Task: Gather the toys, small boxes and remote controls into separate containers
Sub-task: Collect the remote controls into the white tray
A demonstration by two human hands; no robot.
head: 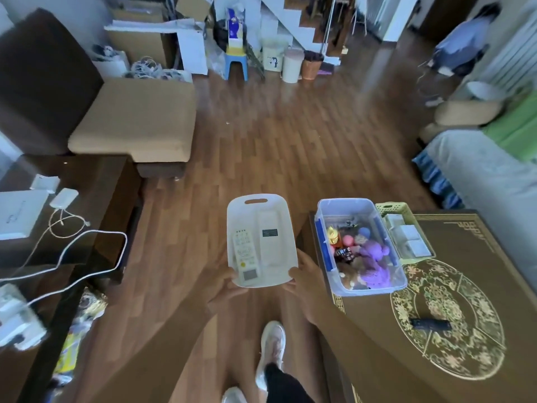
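Note:
I hold a white basket [279,206] over the wooden floor, my left hand [225,286] on its near left corner and my right hand [305,274] on its near right corner. Two white remote controls lie in it: one with buttons up [245,255], one longer [268,239]. On the patterned table to the right, a clear bin with blue latches [325,216] holds toys, among them a purple doll [373,263]. Behind it a green basket [390,207] contains small white boxes [409,239]. A black remote control [431,324] lies loose on the table.
A dark side table [96,181] on the left carries white devices and cables [87,257]. A sofa [136,117] stands beyond it. Boxes, a blue stool [236,64] and bins line the far wall. Another person [462,45] stands at the far right. My shoes [271,344] are below.

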